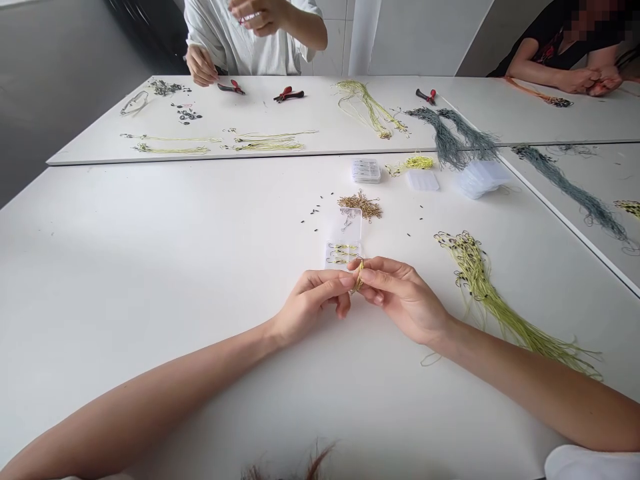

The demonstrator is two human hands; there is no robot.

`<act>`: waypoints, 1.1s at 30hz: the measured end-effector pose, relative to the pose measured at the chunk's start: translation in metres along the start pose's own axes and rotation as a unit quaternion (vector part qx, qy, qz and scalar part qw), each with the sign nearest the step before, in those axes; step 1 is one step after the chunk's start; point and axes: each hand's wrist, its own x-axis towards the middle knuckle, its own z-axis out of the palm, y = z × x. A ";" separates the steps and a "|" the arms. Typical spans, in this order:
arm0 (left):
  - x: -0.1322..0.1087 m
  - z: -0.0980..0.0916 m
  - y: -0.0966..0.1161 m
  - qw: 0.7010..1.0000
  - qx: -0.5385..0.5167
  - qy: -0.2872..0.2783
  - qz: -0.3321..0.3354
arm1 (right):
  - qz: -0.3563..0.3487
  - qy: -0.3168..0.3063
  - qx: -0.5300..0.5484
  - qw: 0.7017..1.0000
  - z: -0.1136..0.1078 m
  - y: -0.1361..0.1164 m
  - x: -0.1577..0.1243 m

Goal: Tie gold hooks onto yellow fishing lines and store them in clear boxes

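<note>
Between my two hands is a fishing hook with yellow-green line (359, 276), the line gathered into a small coil. My left hand (320, 293) pinches its left side between thumb and fingers. My right hand (400, 290) pinches the other side, thumb on top. Just beyond my fingers lies an opened clear plastic box (327, 257); several hooks with yellow line rest in its compartments. Its lid (352, 230) is folded back towards a pile of brass-coloured metal pieces (367, 205). Right of my right hand spreads a large bundle of hooks on yellow-green lines (493, 293).
Stacked closed boxes (366, 171) and clear empty boxes (481, 177) stand farther back. Bundles of grey-blue line (445, 137) lie behind them. Red-black pliers (289, 95) rest on the far table, where a person in white (250, 47) works. Another person's hands (593, 81) are at far right.
</note>
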 end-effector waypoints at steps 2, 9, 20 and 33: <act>0.001 0.000 -0.001 1.000 -0.015 -0.007 0.004 | 0.004 -0.007 0.009 1.000 0.000 0.001 0.000; 0.002 0.002 -0.001 1.000 -0.007 -0.010 0.018 | 0.016 -0.009 0.052 0.998 0.001 0.006 0.000; 0.000 0.000 -0.003 0.999 -0.031 0.024 0.004 | 0.001 -0.012 0.053 0.999 0.000 0.013 -0.001; 0.001 -0.001 -0.004 1.000 -0.029 0.004 -0.003 | -0.010 -0.034 0.062 0.997 0.000 0.014 -0.001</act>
